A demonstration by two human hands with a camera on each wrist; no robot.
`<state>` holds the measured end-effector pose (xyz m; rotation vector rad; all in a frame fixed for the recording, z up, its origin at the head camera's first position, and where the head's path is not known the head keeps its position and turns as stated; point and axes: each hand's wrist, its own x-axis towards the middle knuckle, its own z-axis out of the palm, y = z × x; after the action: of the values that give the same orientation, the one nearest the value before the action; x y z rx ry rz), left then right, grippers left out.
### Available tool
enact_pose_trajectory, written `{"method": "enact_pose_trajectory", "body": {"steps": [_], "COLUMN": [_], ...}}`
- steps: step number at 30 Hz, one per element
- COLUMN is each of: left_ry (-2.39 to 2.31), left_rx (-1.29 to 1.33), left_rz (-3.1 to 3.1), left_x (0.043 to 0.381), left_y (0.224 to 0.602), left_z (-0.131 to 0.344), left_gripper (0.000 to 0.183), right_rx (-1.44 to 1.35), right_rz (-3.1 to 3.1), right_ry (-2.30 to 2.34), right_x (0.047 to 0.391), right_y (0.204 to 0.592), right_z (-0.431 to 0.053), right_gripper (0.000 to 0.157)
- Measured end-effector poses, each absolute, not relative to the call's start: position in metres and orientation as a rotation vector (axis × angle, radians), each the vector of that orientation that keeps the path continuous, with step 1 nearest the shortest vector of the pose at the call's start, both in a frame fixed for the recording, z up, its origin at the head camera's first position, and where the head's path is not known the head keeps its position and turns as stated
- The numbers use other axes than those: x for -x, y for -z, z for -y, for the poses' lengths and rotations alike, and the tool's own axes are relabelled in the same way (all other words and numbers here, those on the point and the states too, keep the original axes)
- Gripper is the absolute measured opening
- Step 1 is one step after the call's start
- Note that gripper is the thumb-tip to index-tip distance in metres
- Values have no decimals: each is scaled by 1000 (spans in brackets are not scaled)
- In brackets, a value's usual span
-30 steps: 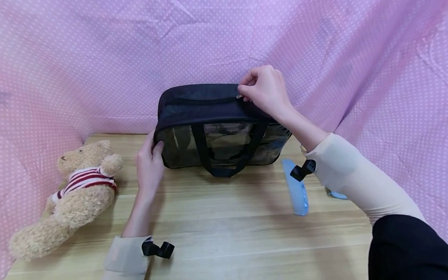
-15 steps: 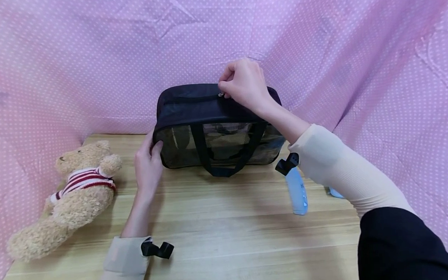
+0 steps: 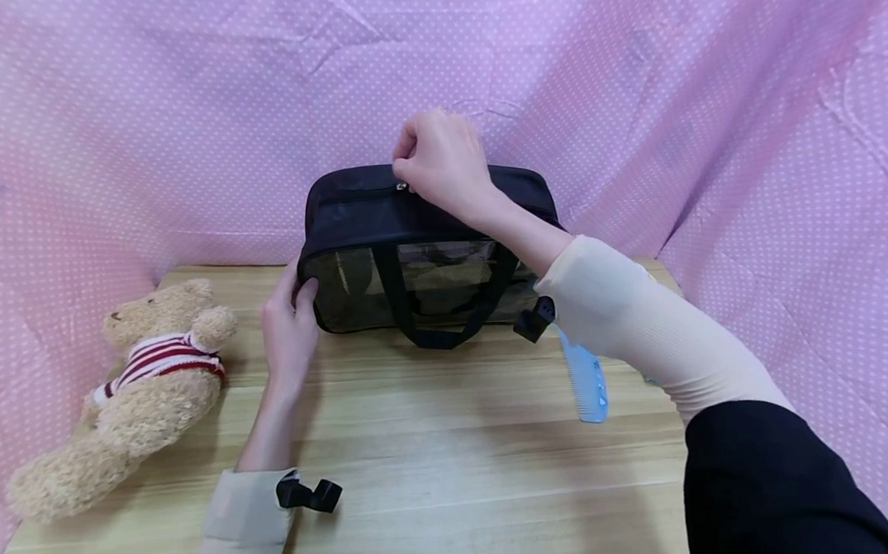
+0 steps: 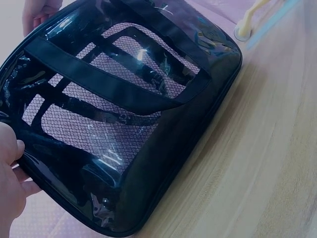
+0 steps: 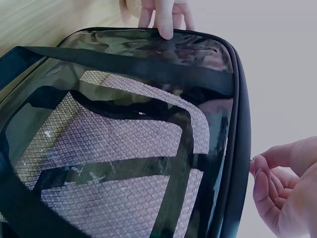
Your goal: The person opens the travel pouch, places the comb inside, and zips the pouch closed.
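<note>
A black zip bag (image 3: 341, 224) with see-through sides and dark strap handles stands upright at the back of the table. My left hand (image 3: 290, 329) grips its left end, thumb in front and fingers behind. My right hand (image 3: 445, 161) is over the bag's top, pinching the zipper pull (image 3: 401, 186) left of the middle. In the right wrist view the same right hand (image 5: 287, 186) has thumb and finger together at the bag's top edge; the pull itself is hidden there. Mesh shows through the clear side (image 4: 94, 129) in the left wrist view.
A teddy bear (image 3: 159, 389) in a striped shirt lies at the left. On the right, a blue comb (image 3: 586, 378) lies on the wooden table (image 3: 438, 476), partly beneath my right sleeve. Pink dotted cloth (image 3: 257, 87) hangs close behind the bag.
My right hand has drawn the zipper pull leftward along the bag's top, from right of the middle to left of it. My left hand keeps its grip on the left end.
</note>
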<state>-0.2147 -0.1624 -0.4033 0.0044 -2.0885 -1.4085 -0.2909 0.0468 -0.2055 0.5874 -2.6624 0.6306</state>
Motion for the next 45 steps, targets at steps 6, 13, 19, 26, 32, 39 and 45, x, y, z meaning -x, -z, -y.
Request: {"method": "enact_pose_trajectory", "body": {"steps": [6, 13, 19, 26, 32, 39, 45], "left_ry": [1388, 1374, 1395, 1399, 1375, 1345, 1345], "left_rx": [4, 3, 3, -12, -2, -8, -6], "left_rz": [2089, 2093, 2081, 2078, 2099, 2100, 2102], "left_x": [215, 215, 216, 218, 219, 220, 220], "left_y": [405, 405, 406, 407, 407, 408, 409], "left_z": [163, 162, 162, 162, 162, 162, 162], "left_gripper": [39, 37, 38, 39, 39, 39, 39], "right_rx": [-593, -612, -669, -740, -736, -750, -791], "right_rz": [2688, 2692, 2646, 2586, 2573, 2589, 2583], "right_ry": [-541, -525, -487, -372, -296, -227, -229], "right_x": [286, 285, 285, 283, 284, 282, 278], "right_y": [205, 207, 212, 219, 223, 226, 229], "right_z": [-26, -8, 8, 30, 40, 49, 48], "right_gripper": [19, 19, 23, 34, 33, 33, 31]}}
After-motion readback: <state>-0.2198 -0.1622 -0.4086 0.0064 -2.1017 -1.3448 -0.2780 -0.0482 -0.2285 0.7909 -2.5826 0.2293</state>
